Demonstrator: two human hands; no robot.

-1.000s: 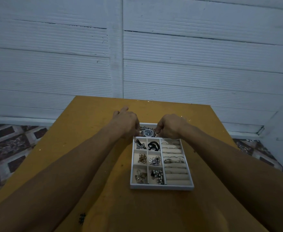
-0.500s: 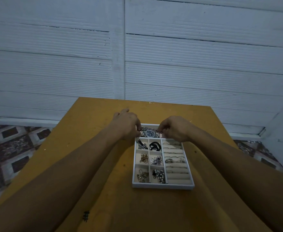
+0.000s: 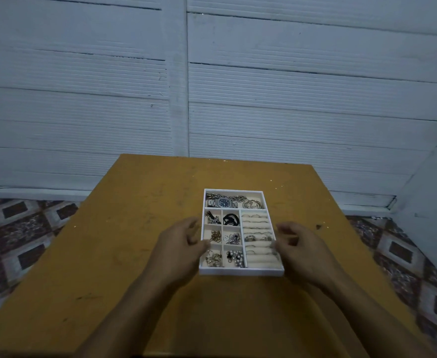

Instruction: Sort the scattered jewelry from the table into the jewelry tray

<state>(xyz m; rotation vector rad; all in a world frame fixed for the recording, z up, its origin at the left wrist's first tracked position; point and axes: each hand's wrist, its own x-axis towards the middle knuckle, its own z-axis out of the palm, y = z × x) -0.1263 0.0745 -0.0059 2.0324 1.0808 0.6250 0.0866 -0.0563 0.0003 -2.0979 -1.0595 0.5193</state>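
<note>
Fingers: loosely curled on both hands, spread apart, gripping nothing.
Left hand [image 3: 180, 245]: at tray's left wall, fingertips just beside it.
Right hand [image 3: 298, 246]: at tray's right wall, blurred.
Tray [image 3: 240, 272]: flat on table [image 3: 124, 241], centre.
Watch [image 3: 224, 202]: tray's far compartment, beside bangles [image 3: 252, 203].
Rings [image 3: 257, 237]: tray's right rolls.
Small compartments: chains, earrings, beads; hard to tell apart.
</note>
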